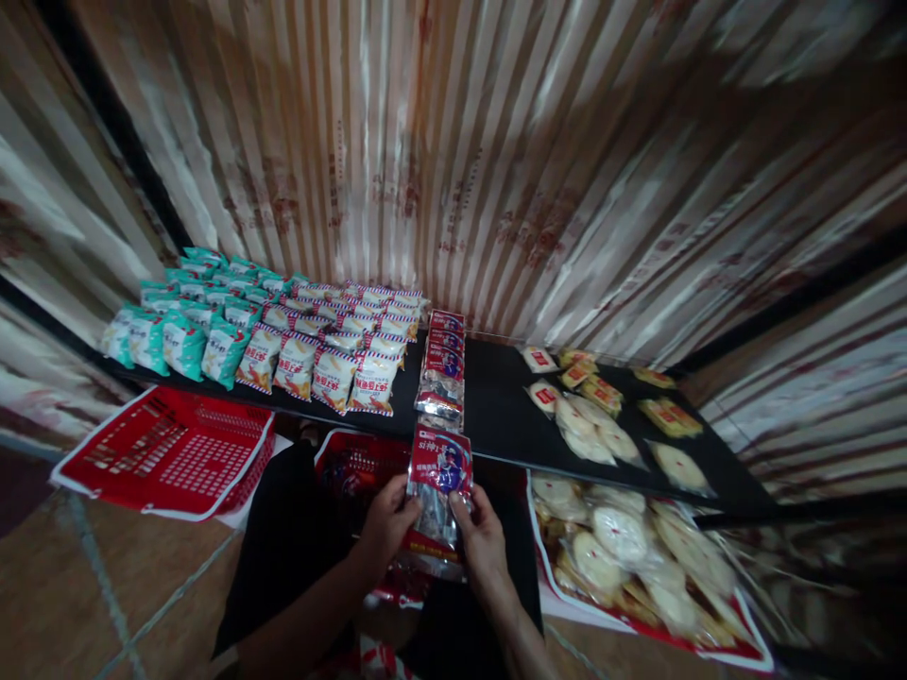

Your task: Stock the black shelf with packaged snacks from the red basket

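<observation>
Between both hands is a red snack packet with a blue round picture and a see-through lower part. My left hand grips its left edge, fingers closed. On the opposite edge, my right hand pinches it with the thumb on the front. Just beyond it, a row of matching red packets lies overlapped on the black shelf. Below the hands a red basket sits between the knees, with more dark red packets inside, partly hidden by the arms.
Teal snack bags and white-and-red snack bags stand in rows on the left. Flat round packaged cakes and yellow packets lie right. A red basket is lower left; another basket holds round packs. Striped curtain hangs behind.
</observation>
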Demonstrator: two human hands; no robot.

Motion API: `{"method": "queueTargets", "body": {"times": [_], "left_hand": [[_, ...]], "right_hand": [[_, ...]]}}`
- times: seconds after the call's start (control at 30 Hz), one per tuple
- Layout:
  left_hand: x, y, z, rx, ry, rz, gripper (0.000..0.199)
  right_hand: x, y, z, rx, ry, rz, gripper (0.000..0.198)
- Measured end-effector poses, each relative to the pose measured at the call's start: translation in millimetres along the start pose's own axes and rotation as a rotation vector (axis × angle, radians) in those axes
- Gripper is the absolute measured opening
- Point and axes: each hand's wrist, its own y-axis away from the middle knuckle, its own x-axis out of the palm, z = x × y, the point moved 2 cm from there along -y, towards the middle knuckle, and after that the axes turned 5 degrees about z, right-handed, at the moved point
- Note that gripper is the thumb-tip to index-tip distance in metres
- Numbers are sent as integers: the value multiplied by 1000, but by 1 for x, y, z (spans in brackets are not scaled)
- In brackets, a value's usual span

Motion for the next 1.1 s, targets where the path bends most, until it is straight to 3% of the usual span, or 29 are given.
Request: {"method": "queueTargets", "body": {"times": [0.17, 0.33, 0.6, 0.83, 1.1], "left_hand": [[20, -27, -11, 64, -18, -10, 50], [36, -71, -42, 156, -194, -42, 50], [32, -138, -71, 155, -621, -241, 47], [30, -141, -71, 81, -905, -362, 48], [35, -135, -73, 67, -988, -385, 49]], "right_hand": [[-10, -18, 20, -58, 25, -69, 47], [-12, -64, 47, -175, 150, -119, 51], [-12, -146, 53, -295, 487, -189, 56], [-9, -162, 40, -278, 751, -215, 53], [-1, -157, 46, -267, 963, -234, 49]]}}
